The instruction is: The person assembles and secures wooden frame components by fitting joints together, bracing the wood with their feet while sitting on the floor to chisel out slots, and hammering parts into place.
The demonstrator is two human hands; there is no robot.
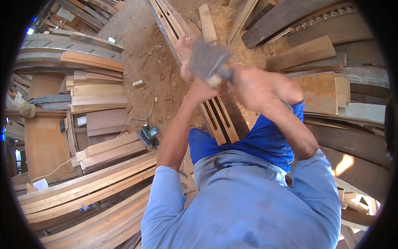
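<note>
My right hand (257,87), smeared by motion, is closed round the handle of a mallet (209,60) with a dark, blocky head. The head is blurred and hangs just above my left hand (200,92). My left hand is wrapped round what looks like a chisel (213,81); only its pale, round handle end shows, and the blade is hidden. Below my hands lie long pale wooden bars (226,122) with narrow slots cut in them. They rest on a darker plank (238,114) between my legs. My bare foot (184,56) presses on the bars farther out.
A green and black power tool (149,135) with a pale cord sits on the ground to the left. Stacked boards (99,97) and long beams (87,186) line the left side. More planks (306,54) lie to the right. Sawdust and chips cover the dirt floor (141,41).
</note>
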